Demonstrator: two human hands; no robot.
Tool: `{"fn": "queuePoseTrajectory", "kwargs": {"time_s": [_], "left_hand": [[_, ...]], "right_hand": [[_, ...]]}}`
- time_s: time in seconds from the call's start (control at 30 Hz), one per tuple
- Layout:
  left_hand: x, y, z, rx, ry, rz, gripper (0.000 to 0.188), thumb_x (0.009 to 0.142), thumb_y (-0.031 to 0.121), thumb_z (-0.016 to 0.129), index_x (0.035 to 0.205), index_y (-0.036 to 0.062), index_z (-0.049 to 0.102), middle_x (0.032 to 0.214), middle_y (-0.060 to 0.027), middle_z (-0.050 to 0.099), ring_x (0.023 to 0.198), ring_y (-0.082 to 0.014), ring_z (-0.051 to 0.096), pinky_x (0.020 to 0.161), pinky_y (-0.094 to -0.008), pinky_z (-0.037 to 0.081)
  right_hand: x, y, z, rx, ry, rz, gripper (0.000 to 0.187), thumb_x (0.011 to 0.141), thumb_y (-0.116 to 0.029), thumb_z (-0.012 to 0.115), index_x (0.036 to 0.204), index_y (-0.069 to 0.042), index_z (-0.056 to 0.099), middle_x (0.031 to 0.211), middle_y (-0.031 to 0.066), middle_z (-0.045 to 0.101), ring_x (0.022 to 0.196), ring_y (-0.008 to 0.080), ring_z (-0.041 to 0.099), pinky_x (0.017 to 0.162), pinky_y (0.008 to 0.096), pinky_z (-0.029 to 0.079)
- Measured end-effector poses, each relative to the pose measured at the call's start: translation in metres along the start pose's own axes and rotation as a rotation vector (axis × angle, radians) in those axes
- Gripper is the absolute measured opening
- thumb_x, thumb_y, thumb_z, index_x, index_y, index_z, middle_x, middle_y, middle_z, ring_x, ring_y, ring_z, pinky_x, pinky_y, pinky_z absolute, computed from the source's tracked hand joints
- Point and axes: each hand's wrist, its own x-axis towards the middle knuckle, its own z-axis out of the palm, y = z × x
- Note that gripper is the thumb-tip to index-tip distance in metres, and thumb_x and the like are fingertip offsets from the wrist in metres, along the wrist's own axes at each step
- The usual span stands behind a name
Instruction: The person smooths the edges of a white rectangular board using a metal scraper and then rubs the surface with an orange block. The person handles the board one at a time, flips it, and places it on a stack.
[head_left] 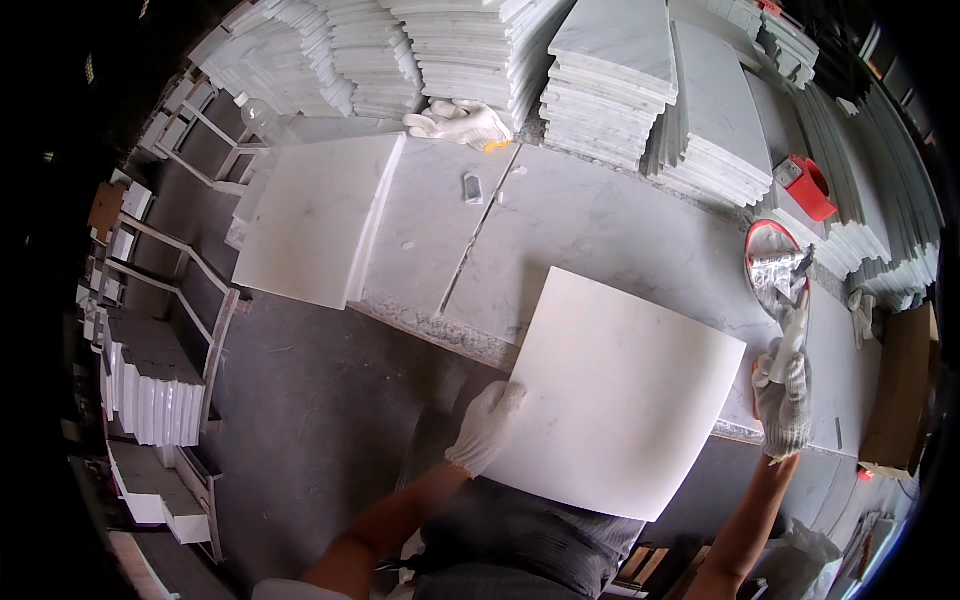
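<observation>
A square white marble-look tile (620, 400) is tilted in front of me, its far part over the worktable's front edge. My left hand (490, 425), in a white knit glove, is closed on the tile's left edge, thumb on the face and fingers hidden behind. To the right of the tile, my gloved right hand (783, 405) is closed around a pale, tapered, tube-like thing (794, 328) that points away from me. Just beyond its tip lies a red-rimmed dish (762, 236) holding crumpled silvery tubes (775, 270). What exactly the right hand holds is partly hidden.
Finished-looking tiles (315, 220) lie stacked at the table's left end. Tall tile stacks (610, 95) line the back. A spare glove (460, 122), a small grey block (472, 187), a red tape-like roll (808, 188) and a cardboard box (900, 390) lie around. Metal racks (190, 270) stand left.
</observation>
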Motion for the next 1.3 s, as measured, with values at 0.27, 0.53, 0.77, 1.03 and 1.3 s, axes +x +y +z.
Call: {"fn": "queuePoseTrajectory", "kwargs": {"time_s": [0.27,0.53,0.77,1.03,1.3], "left_hand": [[0.003,-0.017,0.005,-0.061,-0.004,0.062,0.03,0.098,0.03,0.056,0.1,0.0002,0.06,0.08,0.0001,0.055,0.076,-0.0083,0.047,0.07,-0.0271,0.043],[0.006,-0.02,0.004,-0.184,0.015,0.031,0.028,0.098,0.028,0.055,0.098,0.0005,0.06,0.082,-0.0012,0.055,0.078,-0.0093,0.048,0.072,-0.0274,0.043],[0.006,-0.019,0.006,-0.038,0.043,0.065,0.025,0.098,0.027,0.056,0.096,0.0019,0.06,0.082,0.0014,0.056,0.075,-0.006,0.048,0.069,-0.0259,0.043],[0.004,-0.013,0.01,-0.022,0.023,0.119,0.025,0.101,0.027,0.054,0.097,0.0027,0.058,0.085,-0.0007,0.055,0.081,-0.0078,0.048,0.073,-0.0261,0.042],[-0.007,-0.009,-0.008,0.109,0.04,0.083,0.031,0.1,0.03,0.052,0.107,0.0002,0.059,0.091,-0.0055,0.061,0.086,-0.012,0.053,0.079,-0.0298,0.045]], "right_hand": [[-0.022,-0.033,-0.187,-0.453,0.504,-0.265,0.048,0.092,-0.019,0.069,0.132,-0.003,0.05,0.112,0.0042,0.062,0.106,0.0118,0.057,0.088,0.0268,0.05],[-0.013,0.002,-0.243,-1.146,0.877,-0.281,0.042,0.087,-0.019,0.068,0.123,0.0,0.057,0.113,0.0097,0.062,0.104,0.0211,0.058,0.093,0.0333,0.045],[-0.024,0.002,-0.218,-1.099,0.87,-0.359,0.06,0.086,-0.023,0.073,0.135,0.0,0.049,0.122,0.0135,0.058,0.111,0.0197,0.055,0.094,0.0318,0.045],[-0.06,0.024,-0.092,-0.846,0.832,-0.617,0.057,0.093,-0.015,0.064,0.142,0.0,0.041,0.135,0.018,0.051,0.119,0.0238,0.053,0.102,0.0362,0.044],[0.019,0.039,0.051,-1.528,-0.107,-0.583,0.06,0.082,-0.041,0.071,0.129,-0.008,0.054,0.121,0.0145,0.06,0.11,0.0366,0.058,0.094,0.0445,0.046]]}}
